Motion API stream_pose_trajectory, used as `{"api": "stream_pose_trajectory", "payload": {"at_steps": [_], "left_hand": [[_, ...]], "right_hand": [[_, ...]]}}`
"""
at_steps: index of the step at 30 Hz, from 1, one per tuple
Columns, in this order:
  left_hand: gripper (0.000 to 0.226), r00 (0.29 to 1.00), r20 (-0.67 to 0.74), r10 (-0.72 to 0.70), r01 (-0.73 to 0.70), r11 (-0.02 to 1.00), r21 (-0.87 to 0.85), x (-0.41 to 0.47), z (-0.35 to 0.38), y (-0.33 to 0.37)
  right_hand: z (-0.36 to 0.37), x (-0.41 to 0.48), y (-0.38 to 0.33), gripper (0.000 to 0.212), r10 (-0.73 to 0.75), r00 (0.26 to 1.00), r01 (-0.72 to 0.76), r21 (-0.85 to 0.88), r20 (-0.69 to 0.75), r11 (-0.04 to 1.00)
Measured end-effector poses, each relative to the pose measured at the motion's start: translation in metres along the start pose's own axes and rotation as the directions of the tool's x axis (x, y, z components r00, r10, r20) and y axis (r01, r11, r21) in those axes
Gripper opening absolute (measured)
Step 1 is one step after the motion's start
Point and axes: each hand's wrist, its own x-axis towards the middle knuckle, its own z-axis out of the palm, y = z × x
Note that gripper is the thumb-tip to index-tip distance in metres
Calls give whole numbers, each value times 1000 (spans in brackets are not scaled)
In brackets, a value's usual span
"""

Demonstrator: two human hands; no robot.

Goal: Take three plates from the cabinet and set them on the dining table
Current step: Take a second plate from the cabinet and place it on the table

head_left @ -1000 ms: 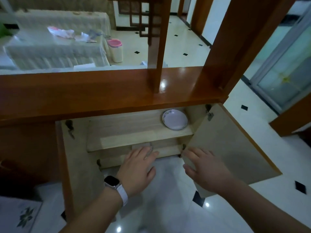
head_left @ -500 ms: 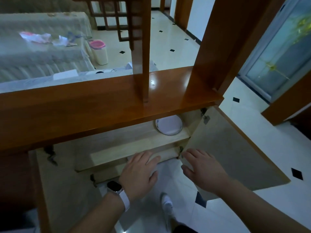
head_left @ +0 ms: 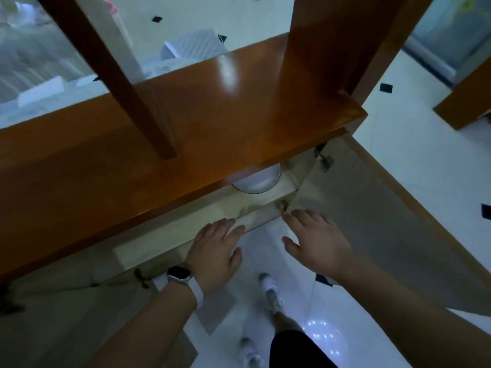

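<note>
A white plate lies on the upper shelf of the open cabinet, half hidden under the brown wooden counter top. My left hand, with a watch on the wrist, hovers open just in front of the shelf edge. Close beside it on the right, my right hand is open too, palm down, near the inner edge of the right cabinet door. Neither hand holds anything. Both are below and in front of the plate.
The left cabinet door stands open at the lower left. Two wooden posts rise from the counter top. My feet in white shoes stand on the glossy white tiled floor. A cloth-covered table lies beyond the counter.
The view has tipped forward over the counter top, which now hides most of the plate and shelf. Both hands have kept their open pose in front of the cabinet.
</note>
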Motion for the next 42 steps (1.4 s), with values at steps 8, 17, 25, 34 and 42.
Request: {"api": "stream_pose_trajectory", "payload": {"at_steps": [8, 17, 25, 34, 42], "left_hand": [[45, 998, 66, 10, -9, 1000, -12, 78, 60, -23], [22, 874, 174, -454, 410, 497, -764, 138, 137, -53], [10, 648, 284, -706, 588, 228, -776, 188, 182, -94], [4, 736, 261, -624, 443, 153, -883, 220, 181, -112], [17, 722, 243, -648, 476, 210, -854, 234, 188, -114]], "right_hand": [[62, 72, 51, 50, 43, 999, -41, 94, -17, 995], [157, 148, 79, 44, 292, 956, -259, 505, 13, 824], [191, 207, 89, 44, 504, 845, -400, 837, 179, 372], [195, 246, 83, 45, 515, 810, -378, 921, 283, 89], [202, 250, 88, 43, 512, 812, -356, 933, 280, 54]]}}
